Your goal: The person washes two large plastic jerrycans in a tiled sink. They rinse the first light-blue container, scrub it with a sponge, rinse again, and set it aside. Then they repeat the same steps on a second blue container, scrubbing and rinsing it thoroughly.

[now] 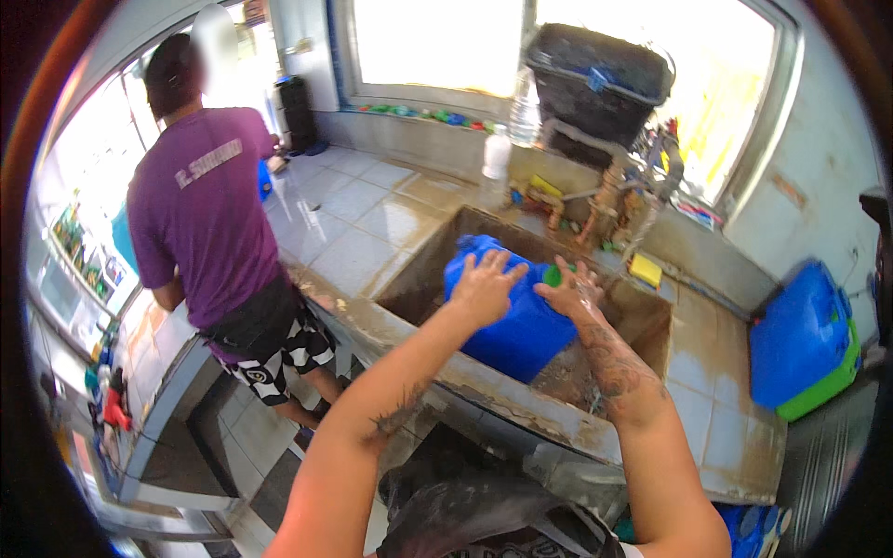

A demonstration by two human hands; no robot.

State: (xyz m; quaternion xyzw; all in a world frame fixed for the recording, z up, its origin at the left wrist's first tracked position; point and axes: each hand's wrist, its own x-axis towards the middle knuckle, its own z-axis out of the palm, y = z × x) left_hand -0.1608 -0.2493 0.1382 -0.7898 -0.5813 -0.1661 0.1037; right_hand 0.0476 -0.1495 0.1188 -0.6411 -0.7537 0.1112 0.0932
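A blue plastic jerrycan (520, 335) stands tilted in a deep, stained concrete sink (418, 279). My left hand (485, 289) is spread over its top left part, fingers apart; whether it touches the plastic is hard to tell. Over the right end of the jerrycan's top is my right hand (572, 287), beside a green cap or sponge (552, 276). The fingers partly cover this green thing, and whether they grip it cannot be made out. Below the hands, grit or murky water shows on the sink floor.
A person in a purple shirt (202, 216) stands at the left counter. Pipes (607, 188), plastic bottles (497, 164) and a yellow sponge (645, 270) lie behind the sink. A black bin (593, 91) stands on the ledge; blue and green jerrycans (802, 335) stand at right.
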